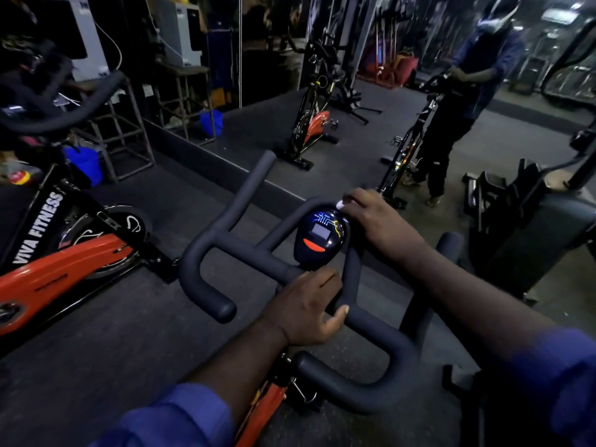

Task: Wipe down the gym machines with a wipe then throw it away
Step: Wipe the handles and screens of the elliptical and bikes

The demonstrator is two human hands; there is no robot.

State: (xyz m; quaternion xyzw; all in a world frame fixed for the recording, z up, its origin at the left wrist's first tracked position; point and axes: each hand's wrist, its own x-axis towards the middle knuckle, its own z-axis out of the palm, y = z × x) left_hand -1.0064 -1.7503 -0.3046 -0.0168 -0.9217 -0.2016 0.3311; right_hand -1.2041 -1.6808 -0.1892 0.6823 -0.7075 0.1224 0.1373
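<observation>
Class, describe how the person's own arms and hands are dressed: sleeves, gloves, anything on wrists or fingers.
Both arms wear blue sleeves. The left sleeve and right sleeve end well short of the wrists, leaving the forearms bare. The left hand and right hand have no gloves; no watch, band or ring shows.

A blue bag (84,162) sits beside a metal stand (139,124).

The left hand (309,306) is seen at lower centre, its fingers curled round the handlebar (245,250). The right hand (379,221) is held higher, right of centre, a wipe (340,204) gripped under its curled fingers. Both forearms are extended forward.
</observation>
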